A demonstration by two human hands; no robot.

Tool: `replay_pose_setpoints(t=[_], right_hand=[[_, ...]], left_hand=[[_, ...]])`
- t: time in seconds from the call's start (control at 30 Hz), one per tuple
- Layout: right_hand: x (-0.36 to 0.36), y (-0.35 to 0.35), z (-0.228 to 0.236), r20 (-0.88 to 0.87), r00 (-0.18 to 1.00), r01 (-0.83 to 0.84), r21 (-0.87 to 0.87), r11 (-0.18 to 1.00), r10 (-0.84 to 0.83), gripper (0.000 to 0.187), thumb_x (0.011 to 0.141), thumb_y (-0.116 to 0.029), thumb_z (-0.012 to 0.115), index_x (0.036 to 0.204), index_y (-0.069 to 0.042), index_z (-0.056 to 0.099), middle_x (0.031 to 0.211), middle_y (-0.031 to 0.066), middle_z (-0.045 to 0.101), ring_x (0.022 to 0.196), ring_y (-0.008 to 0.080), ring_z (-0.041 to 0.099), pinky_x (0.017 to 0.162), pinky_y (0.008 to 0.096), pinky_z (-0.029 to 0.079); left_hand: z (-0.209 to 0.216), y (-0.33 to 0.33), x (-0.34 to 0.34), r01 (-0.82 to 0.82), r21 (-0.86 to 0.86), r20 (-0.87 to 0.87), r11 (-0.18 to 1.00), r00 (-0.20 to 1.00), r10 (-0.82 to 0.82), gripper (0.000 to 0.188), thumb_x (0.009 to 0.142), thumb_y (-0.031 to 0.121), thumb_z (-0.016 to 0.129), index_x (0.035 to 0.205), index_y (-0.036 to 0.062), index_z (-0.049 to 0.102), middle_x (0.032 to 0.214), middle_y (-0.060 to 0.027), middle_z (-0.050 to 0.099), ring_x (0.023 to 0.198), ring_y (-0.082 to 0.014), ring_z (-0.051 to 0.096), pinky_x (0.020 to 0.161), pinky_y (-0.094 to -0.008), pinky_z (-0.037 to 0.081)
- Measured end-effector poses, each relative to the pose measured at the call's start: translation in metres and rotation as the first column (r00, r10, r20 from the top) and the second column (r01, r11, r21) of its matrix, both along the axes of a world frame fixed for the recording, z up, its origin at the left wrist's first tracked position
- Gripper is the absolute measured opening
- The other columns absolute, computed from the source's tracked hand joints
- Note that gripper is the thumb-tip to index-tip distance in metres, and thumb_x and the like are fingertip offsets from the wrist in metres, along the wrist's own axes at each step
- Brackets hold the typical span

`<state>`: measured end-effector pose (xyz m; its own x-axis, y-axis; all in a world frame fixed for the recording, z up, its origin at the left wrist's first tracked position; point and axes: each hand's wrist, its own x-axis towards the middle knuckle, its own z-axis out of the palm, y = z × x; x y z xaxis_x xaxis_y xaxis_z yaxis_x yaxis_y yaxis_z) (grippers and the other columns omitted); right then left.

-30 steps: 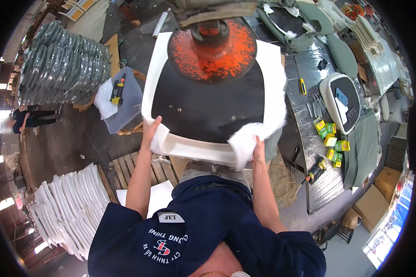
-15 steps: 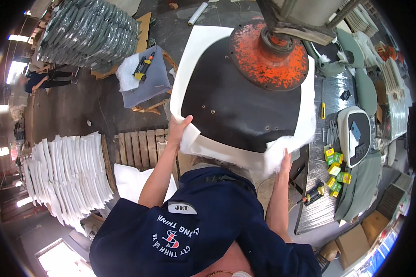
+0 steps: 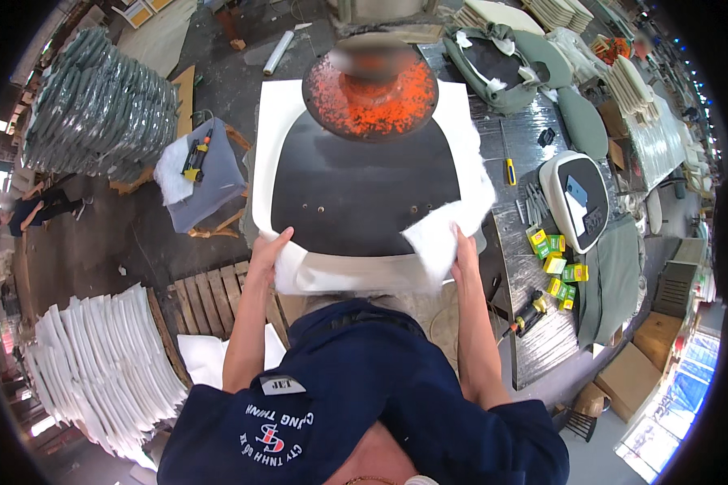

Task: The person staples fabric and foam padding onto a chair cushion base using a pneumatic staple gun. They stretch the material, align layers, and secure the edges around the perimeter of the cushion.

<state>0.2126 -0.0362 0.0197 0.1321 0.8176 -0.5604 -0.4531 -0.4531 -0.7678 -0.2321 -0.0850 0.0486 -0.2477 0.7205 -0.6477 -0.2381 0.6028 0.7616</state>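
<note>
A black seat panel [image 3: 356, 190] with several small holes lies in front of me, white padding [image 3: 268, 121] showing around its edges. An orange, paint-worn round press head [image 3: 372, 101] stands over its far part; whether the two touch I cannot tell. My left hand [image 3: 268, 252] grips the padding at the near left corner, thumb on top. At the near right corner my right hand [image 3: 463, 257] holds the padding, where a fluffy white flap [image 3: 435, 238] folds over the panel's edge. The fingers of both hands are partly hidden under the padding.
On the right, a film-covered table [image 3: 534, 347] bears a screwdriver [image 3: 510, 171], yellow-green boxes [image 3: 554, 265], a staple gun [image 3: 530, 314] and a padded panel [image 3: 552, 194]. Another staple gun [image 3: 194, 158] lies on a grey seat [image 3: 206, 194] at left. White sheets [image 3: 97, 364] are stacked near left. A person [image 3: 40, 208] is far left.
My view has shifted, and the panel now appears straighter before me. The right flap lies further over the panel's near edge. Both hands keep their hold on the padding.
</note>
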Motion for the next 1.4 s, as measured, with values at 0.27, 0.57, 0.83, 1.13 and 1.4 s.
replay_pose_setpoints(t=[0.27, 0.57, 0.83, 1.13, 1.4], right_hand=[[0.012, 0.000, -0.027, -0.006, 0.999, 0.052, 0.046, 0.998, -0.051, 0.039, 0.103, -0.012, 0.061, 0.138, 0.004, 0.053, 0.124, 0.0135, 0.067, 0.110, 0.0234, 0.068, 0.092, 0.0379, 0.058], [0.018, 0.004, -0.031, -0.004, 1.000, -0.004, 0.028, 1.000, 0.004, 0.046, 0.102, -0.023, 0.065, 0.132, 0.011, 0.054, 0.121, 0.0150, 0.068, 0.105, 0.0232, 0.069, 0.090, 0.0378, 0.058], [0.010, 0.025, -0.014, 0.069, 0.995, 0.081, -0.061, 0.995, -0.076, 0.051, 0.101, -0.031, 0.067, 0.126, 0.013, 0.058, 0.115, 0.0172, 0.070, 0.099, 0.0228, 0.070, 0.083, 0.0376, 0.057], [0.026, 0.038, -0.035, 0.369, 0.928, 0.084, -0.054, 0.995, -0.059, 0.045, 0.099, -0.028, 0.072, 0.126, 0.007, 0.064, 0.113, 0.0109, 0.072, 0.096, 0.0164, 0.067, 0.082, 0.0332, 0.053], [0.026, 0.038, -0.038, 0.349, 0.930, 0.140, -0.035, 0.989, -0.120, 0.042, 0.100, -0.029, 0.069, 0.117, 0.009, 0.068, 0.105, 0.0095, 0.073, 0.092, 0.0154, 0.066, 0.079, 0.0336, 0.052]], left_hand=[[-0.010, -0.003, 0.008, 0.032, 0.021, -0.064, 0.999, 0.998, -0.030, 0.062, 0.089, 0.037, 0.083, 0.131, 0.0010, 0.056, 0.103, -0.0049, 0.065, 0.086, -0.0153, 0.064, 0.073, -0.0344, 0.054], [-0.017, -0.001, 0.011, 0.027, -0.046, -0.147, 0.999, 0.989, -0.033, 0.063, 0.093, 0.046, 0.076, 0.135, 0.0022, 0.057, 0.108, -0.0050, 0.066, 0.096, -0.0169, 0.065, 0.083, -0.0346, 0.054], [-0.004, 0.023, 0.002, -0.033, -0.091, -0.054, 0.995, 0.998, 0.028, 0.062, 0.093, 0.040, 0.078, 0.128, -0.0081, 0.059, 0.109, -0.0144, 0.071, 0.091, -0.0219, 0.072, 0.078, -0.0358, 0.059], [-0.017, 0.037, 0.012, -0.002, -0.146, -0.127, 0.989, 0.992, -0.016, 0.061, 0.088, 0.039, 0.084, 0.120, -0.0094, 0.064, 0.105, -0.0155, 0.072, 0.089, -0.0223, 0.073, 0.075, -0.0358, 0.059], [-0.022, 0.046, 0.027, -0.009, -0.187, -0.173, 0.982, 0.985, -0.023, 0.060, 0.089, 0.040, 0.083, 0.122, -0.0064, 0.066, 0.106, -0.0127, 0.073, 0.091, -0.0215, 0.071, 0.078, -0.0373, 0.056]])
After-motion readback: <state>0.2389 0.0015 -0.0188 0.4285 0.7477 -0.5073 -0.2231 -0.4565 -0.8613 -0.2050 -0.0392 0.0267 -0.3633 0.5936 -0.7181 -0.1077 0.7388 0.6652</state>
